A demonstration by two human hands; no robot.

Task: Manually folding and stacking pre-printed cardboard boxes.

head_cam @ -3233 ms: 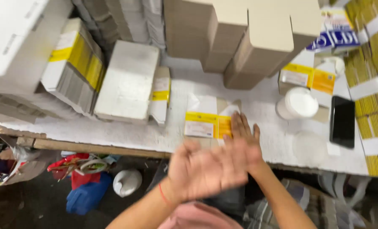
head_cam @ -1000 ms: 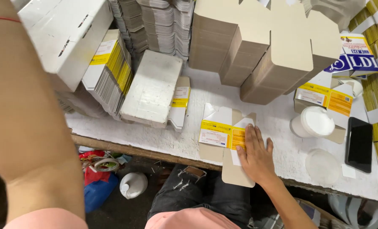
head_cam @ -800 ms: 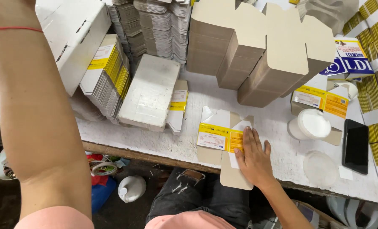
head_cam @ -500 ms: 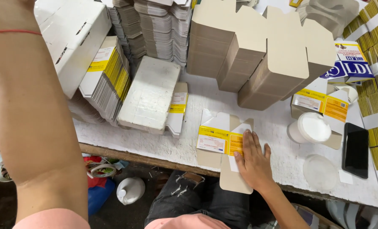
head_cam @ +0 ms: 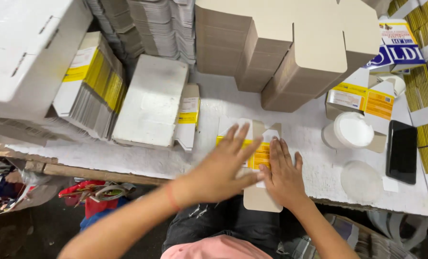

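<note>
Carton blank [head_cam: 258, 156]: L hand [head_cam: 223, 165] now down beside R hand [head_cam: 283, 175], both grips spread flat.

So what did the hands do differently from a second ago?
The left hand came down from up high at the left and now lies flat on the flat yellow-and-white carton, beside the right hand, which stayed pressed on it. The carton stayed at the table edge. The white tub, black phone and stacks of cartons did not move.
</note>
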